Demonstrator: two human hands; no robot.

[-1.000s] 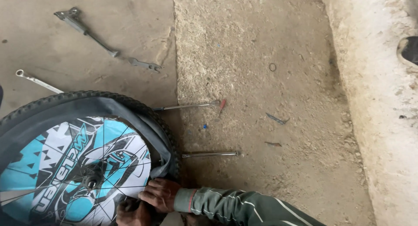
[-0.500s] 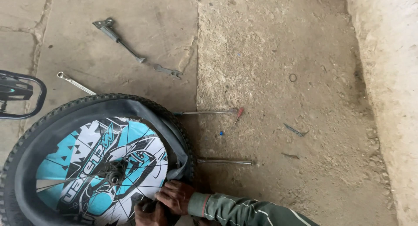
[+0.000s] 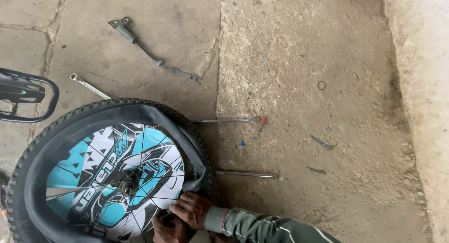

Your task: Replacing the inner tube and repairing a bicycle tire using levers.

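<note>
A bicycle wheel lies flat on the ground, with a knobby black tyre and a teal, white and black disc behind its spokes. A black inner tube bulges loose inside the tyre. My right hand, in a green sleeve, curls over the tube at the wheel's near right edge. Just below it, at the frame's bottom edge, my left hand also rests on the rim, partly hidden. Its fingers are around something dark that I cannot make out.
Two thin metal rods stick out from under the tyre to the right, near a small red-tipped tool. A kickstand, a small wrench and a long spanner lie beyond. A black bicycle part sits left, a raised concrete ledge right.
The view has swung left and down, bringing more of the wheel and the black part at left into sight. Both hands stay at the same spot on the rim.
</note>
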